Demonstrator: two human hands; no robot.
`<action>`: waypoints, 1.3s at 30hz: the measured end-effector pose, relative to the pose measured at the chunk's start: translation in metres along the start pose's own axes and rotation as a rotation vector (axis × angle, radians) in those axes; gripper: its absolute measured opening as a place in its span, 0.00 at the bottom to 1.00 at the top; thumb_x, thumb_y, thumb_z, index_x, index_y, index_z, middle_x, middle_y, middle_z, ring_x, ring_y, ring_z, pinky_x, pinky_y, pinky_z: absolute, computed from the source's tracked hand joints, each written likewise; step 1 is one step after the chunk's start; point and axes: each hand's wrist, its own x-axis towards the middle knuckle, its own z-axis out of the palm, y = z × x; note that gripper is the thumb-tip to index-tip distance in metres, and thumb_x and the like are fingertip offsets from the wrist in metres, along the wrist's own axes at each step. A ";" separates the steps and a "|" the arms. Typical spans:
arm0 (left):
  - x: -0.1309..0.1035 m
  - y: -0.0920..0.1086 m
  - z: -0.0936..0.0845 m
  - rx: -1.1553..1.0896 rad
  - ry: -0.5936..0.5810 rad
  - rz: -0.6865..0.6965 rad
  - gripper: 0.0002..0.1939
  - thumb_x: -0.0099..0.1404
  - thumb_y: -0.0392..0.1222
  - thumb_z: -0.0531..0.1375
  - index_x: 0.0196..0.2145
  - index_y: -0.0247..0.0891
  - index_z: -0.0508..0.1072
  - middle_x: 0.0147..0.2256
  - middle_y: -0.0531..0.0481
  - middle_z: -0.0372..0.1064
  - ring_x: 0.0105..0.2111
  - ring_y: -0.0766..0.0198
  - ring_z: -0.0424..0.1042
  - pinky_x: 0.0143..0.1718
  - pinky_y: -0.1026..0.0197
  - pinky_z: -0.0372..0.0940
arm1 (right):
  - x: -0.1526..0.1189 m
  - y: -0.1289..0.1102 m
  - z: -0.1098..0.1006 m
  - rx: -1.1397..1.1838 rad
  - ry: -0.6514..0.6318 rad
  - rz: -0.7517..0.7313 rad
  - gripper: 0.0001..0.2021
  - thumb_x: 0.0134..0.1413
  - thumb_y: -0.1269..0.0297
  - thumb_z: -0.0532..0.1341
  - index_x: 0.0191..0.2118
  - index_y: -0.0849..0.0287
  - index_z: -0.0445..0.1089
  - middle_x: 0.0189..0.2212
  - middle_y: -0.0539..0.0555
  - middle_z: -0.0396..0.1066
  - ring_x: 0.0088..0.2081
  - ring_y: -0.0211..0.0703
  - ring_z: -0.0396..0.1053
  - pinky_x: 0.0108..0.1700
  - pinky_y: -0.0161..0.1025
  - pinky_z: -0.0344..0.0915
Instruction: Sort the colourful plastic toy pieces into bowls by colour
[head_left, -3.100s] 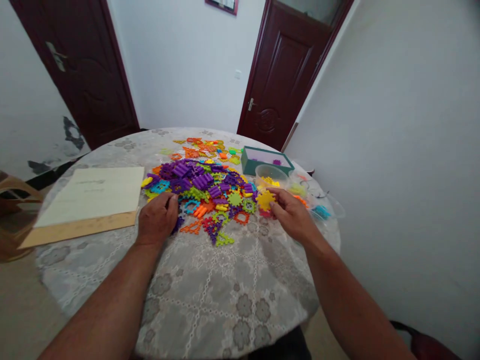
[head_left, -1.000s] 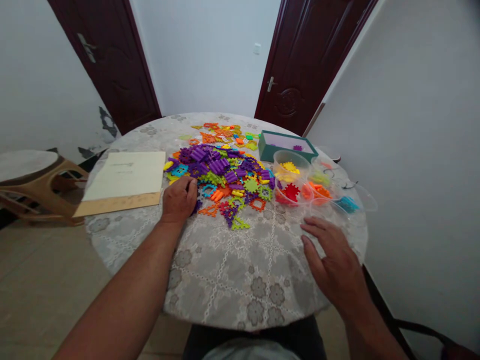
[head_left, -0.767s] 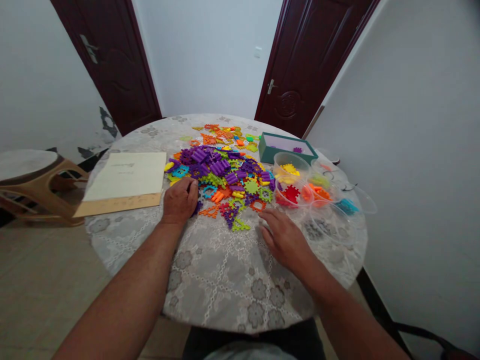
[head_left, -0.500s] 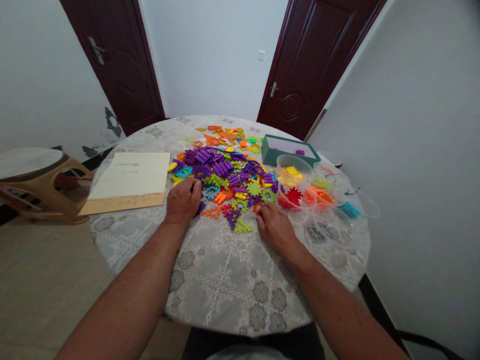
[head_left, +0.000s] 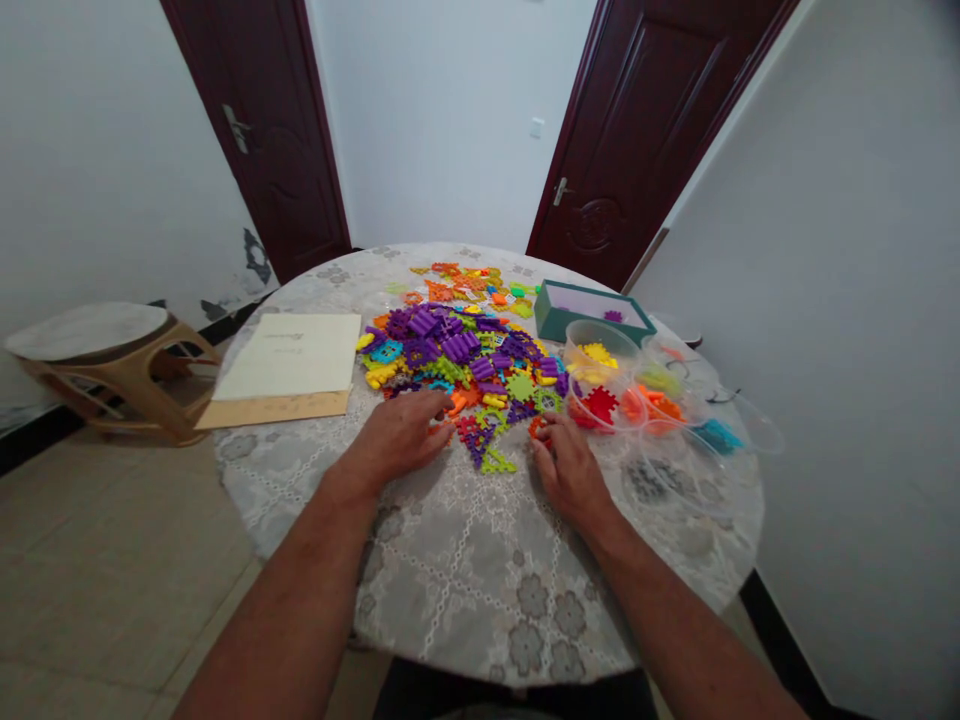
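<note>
A heap of colourful plastic gear-building pieces (head_left: 459, 347) covers the middle of the table, with purple ribbed ones on top. At its near left edge my left hand (head_left: 401, 438) reaches in from the side, thumb and fingers apart, close to some orange pieces (head_left: 463, 400). No held piece shows in it. On the right, my right hand (head_left: 571, 470) has curled fingers around a small orange piece (head_left: 537, 427), partly hidden by the fingertips. Between the hands lies a flat group of red, purple and lime toothed pieces (head_left: 484, 445).
Clear round tubs (head_left: 600, 345) at the right contain pieces sorted by colour. Behind them stands a green open box (head_left: 555, 322). A cream sheet (head_left: 292, 355) rests on brown card at the left. More orange and yellow pieces (head_left: 457, 285) lie at the back. A stool (head_left: 112, 370) stands left.
My left hand has moved right along the heap's near edge and its fingers have uncurled. My right hand stays by the orange piece, its fingers slightly lifted. The camera view has shifted a little.
</note>
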 end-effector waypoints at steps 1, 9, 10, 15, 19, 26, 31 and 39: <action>-0.001 0.002 -0.001 0.009 -0.052 0.006 0.14 0.69 0.47 0.59 0.49 0.43 0.75 0.46 0.45 0.77 0.45 0.54 0.76 0.43 0.56 0.67 | 0.000 -0.001 0.000 0.015 -0.009 0.000 0.04 0.68 0.68 0.56 0.43 0.57 0.68 0.52 0.65 0.71 0.58 0.55 0.68 0.61 0.57 0.66; 0.000 0.007 0.002 0.026 -0.261 -0.037 0.17 0.67 0.44 0.59 0.53 0.44 0.74 0.49 0.43 0.75 0.47 0.51 0.76 0.42 0.54 0.67 | -0.002 -0.003 -0.001 0.115 -0.025 0.085 0.05 0.69 0.65 0.55 0.41 0.56 0.67 0.51 0.64 0.72 0.59 0.55 0.68 0.60 0.57 0.66; 0.000 0.007 0.003 0.019 -0.265 -0.032 0.18 0.67 0.43 0.59 0.54 0.44 0.74 0.48 0.42 0.76 0.47 0.50 0.76 0.42 0.54 0.67 | -0.001 -0.004 -0.001 0.125 -0.018 0.093 0.05 0.68 0.64 0.55 0.41 0.56 0.67 0.51 0.64 0.72 0.59 0.55 0.68 0.60 0.56 0.66; 0.001 0.004 0.009 -0.037 -0.193 0.016 0.21 0.69 0.44 0.58 0.59 0.42 0.69 0.48 0.41 0.75 0.46 0.51 0.75 0.46 0.52 0.68 | 0.002 -0.007 -0.003 0.172 0.017 0.077 0.03 0.65 0.65 0.58 0.39 0.55 0.69 0.51 0.63 0.73 0.59 0.54 0.70 0.59 0.54 0.68; 0.004 0.006 0.011 -0.164 -0.046 0.074 0.23 0.70 0.43 0.59 0.62 0.41 0.67 0.48 0.43 0.73 0.46 0.55 0.74 0.48 0.53 0.68 | 0.002 -0.009 -0.003 0.264 0.038 0.142 0.08 0.64 0.62 0.61 0.47 0.55 0.71 0.53 0.62 0.74 0.54 0.53 0.73 0.53 0.50 0.73; 0.010 0.031 0.015 -0.311 0.093 0.129 0.28 0.71 0.42 0.61 0.66 0.45 0.62 0.45 0.47 0.72 0.42 0.59 0.72 0.45 0.55 0.70 | 0.000 -0.006 0.001 0.423 0.030 0.278 0.21 0.63 0.58 0.64 0.60 0.55 0.68 0.53 0.60 0.75 0.50 0.50 0.75 0.52 0.49 0.75; 0.013 0.039 0.019 -0.381 0.077 0.105 0.31 0.70 0.41 0.62 0.68 0.46 0.60 0.46 0.47 0.72 0.42 0.59 0.72 0.45 0.53 0.71 | -0.002 -0.004 0.002 0.535 -0.001 0.335 0.18 0.67 0.57 0.60 0.58 0.56 0.70 0.52 0.60 0.76 0.51 0.50 0.76 0.51 0.48 0.75; 0.015 0.033 0.022 -0.358 0.050 0.066 0.31 0.72 0.45 0.60 0.69 0.49 0.58 0.47 0.46 0.71 0.44 0.57 0.72 0.48 0.51 0.70 | 0.018 -0.015 -0.032 0.106 0.193 -0.003 0.18 0.64 0.65 0.61 0.59 0.55 0.69 0.58 0.63 0.72 0.61 0.56 0.69 0.62 0.58 0.67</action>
